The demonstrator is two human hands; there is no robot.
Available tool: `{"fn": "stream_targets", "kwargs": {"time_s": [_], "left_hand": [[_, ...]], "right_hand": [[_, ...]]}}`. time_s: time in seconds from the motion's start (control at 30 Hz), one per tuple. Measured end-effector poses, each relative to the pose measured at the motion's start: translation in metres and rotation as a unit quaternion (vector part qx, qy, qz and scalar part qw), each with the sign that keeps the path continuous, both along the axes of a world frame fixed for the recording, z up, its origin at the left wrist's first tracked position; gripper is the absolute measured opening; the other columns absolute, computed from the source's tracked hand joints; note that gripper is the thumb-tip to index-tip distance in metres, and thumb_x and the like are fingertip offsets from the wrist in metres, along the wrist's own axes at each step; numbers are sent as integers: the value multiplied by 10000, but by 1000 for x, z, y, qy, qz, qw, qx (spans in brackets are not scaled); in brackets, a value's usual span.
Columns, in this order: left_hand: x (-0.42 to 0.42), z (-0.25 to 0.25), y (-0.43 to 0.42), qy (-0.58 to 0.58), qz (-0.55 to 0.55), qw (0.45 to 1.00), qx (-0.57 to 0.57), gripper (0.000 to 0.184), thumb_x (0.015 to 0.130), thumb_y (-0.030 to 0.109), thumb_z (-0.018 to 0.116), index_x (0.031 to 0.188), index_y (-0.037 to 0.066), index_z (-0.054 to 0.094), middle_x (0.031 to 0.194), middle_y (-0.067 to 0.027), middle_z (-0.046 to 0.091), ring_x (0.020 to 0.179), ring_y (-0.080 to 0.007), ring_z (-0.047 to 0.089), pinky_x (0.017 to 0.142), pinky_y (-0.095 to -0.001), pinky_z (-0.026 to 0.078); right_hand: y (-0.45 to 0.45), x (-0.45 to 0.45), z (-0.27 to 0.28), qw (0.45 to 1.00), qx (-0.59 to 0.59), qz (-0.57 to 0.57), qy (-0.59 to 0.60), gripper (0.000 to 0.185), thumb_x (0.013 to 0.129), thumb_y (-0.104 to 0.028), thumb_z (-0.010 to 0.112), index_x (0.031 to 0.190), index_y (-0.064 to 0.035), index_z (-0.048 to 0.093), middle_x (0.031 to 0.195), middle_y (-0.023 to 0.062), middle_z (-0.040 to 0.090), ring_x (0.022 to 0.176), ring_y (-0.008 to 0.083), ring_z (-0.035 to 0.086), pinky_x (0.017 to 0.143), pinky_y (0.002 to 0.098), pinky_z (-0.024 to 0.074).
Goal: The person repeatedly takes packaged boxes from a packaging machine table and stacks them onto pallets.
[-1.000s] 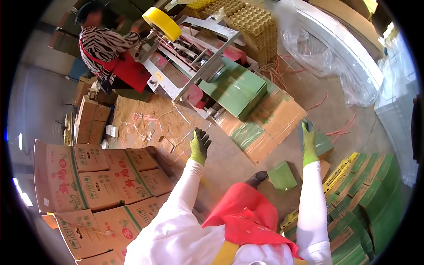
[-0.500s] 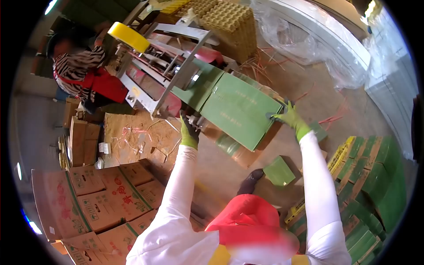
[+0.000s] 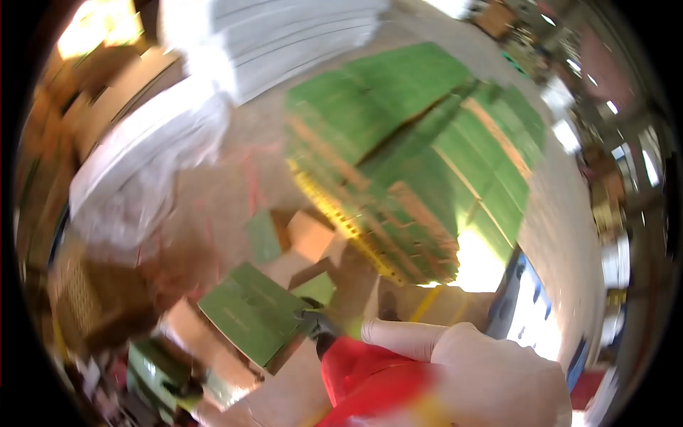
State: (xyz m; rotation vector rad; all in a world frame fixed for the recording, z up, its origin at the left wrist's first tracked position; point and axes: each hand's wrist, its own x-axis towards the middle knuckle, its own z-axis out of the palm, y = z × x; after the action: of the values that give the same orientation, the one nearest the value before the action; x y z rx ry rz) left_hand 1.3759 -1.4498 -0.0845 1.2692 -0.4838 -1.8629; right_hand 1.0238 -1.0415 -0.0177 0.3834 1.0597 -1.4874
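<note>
A closed green carton (image 3: 249, 317) lies in front of me at the lower left, its long top facing up. My right hand (image 3: 320, 329), in a green glove with a dark palm, grips the carton's right-hand edge. My left hand (image 3: 186, 393) is low at the left, smeared by motion, beside a second green carton (image 3: 151, 373). Its fingers cannot be made out. A smaller green box (image 3: 316, 288) stands on the floor just beyond my right hand.
A large stack of green cartons (image 3: 398, 92) with a yellow strap (image 3: 345, 224) stands ahead. Plastic-wrapped white material (image 3: 149, 171) lies to the left, near stacked egg trays (image 3: 99, 302). An open box (image 3: 267, 235) sits on the floor before the stack.
My view has swung to the right, bringing the green stack to the middle. The front carton now sits apart from the one behind it, with my right hand still at its edge.
</note>
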Motion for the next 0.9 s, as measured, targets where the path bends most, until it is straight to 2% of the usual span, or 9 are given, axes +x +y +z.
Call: {"fn": "stream_targets", "kwargs": {"time_s": [0.2, 0.37, 0.57, 0.6, 0.63, 0.7, 0.8, 0.83, 0.9], "left_hand": [[-68, 48, 61, 227, 118, 965, 57, 337, 610, 6, 761, 553, 125, 451, 591, -16, 469, 548, -130, 489, 503, -211, 408], [-90, 41, 35, 19, -66, 997, -33, 221, 685, 276, 671, 772, 141, 519, 817, -42, 519, 730, -183, 505, 647, -310, 432], [13, -14, 56, 47, 2, 997, -63, 510, 776, 599, 563, 1034, 161, 601, 1088, -74, 578, 948, -247, 523, 821, -429, 460], [-20, 11, 82, -83, 229, 970, -4, 675, 772, 663, 495, 1303, 251, 438, 1338, 32, 434, 1155, -225, 414, 977, -352, 316], [-24, 20, 82, -130, 216, 968, 14, 930, 642, 783, 522, 1360, 214, 359, 1439, -34, 309, 1279, -259, 318, 1007, -456, 315], [-22, 32, 92, -100, 263, 955, 89, 1112, 596, 806, 546, 1457, 223, 150, 1519, -9, 115, 1381, -256, 148, 1067, -468, 220], [-56, 60, 97, -48, 134, 978, 152, 1134, 571, 818, 556, 1452, 246, 130, 1488, -26, 172, 1306, -276, 258, 1010, -517, 320], [-106, 92, 123, -54, 69, 995, 49, 948, 648, 775, 539, 1396, 245, 301, 1461, -23, 219, 1258, -283, 310, 983, -553, 339], [-120, 7, 89, -29, 121, 990, 60, 570, 757, 680, 528, 1174, 292, 548, 1255, 0, 442, 1066, -279, 435, 788, -507, 437]], "right_hand": [[129, -44, 57, 966, 9, -234, 113, 523, 798, -281, 693, 1241, -107, 476, 874, 45, 577, 717, 153, 547, 573, 314, 456], [256, -58, 101, 900, 31, -396, 181, 522, 794, -280, 690, 1233, -91, 480, 927, 55, 572, 768, 167, 543, 626, 333, 446], [276, -69, 121, 864, 58, -454, 212, 522, 789, -278, 688, 1223, -72, 485, 990, 67, 567, 830, 184, 538, 690, 356, 434], [267, -74, 123, 865, 61, -450, 212, 522, 788, -278, 688, 1222, -69, 486, 1001, 69, 566, 840, 187, 538, 700, 360, 432], [253, -83, 127, 868, 70, -446, 210, 522, 787, -278, 687, 1220, -66, 487, 1012, 71, 565, 851, 190, 537, 711, 364, 430], [242, -80, 129, 865, 63, -446, 219, 522, 786, -277, 686, 1217, -60, 488, 1033, 75, 563, 871, 196, 535, 732, 372, 426], [234, -75, 133, 856, 48, -461, 228, 522, 783, -276, 685, 1212, -51, 491, 1065, 81, 560, 902, 205, 533, 764, 383, 421], [232, -74, 136, 854, 46, -465, 229, 522, 782, -276, 685, 1210, -47, 492, 1075, 83, 559, 913, 208, 532, 774, 387, 419], [231, -73, 141, 844, 40, -480, 236, 522, 781, -275, 684, 1207, -41, 493, 1097, 86, 557, 933, 213, 531, 795, 395, 415]]}}
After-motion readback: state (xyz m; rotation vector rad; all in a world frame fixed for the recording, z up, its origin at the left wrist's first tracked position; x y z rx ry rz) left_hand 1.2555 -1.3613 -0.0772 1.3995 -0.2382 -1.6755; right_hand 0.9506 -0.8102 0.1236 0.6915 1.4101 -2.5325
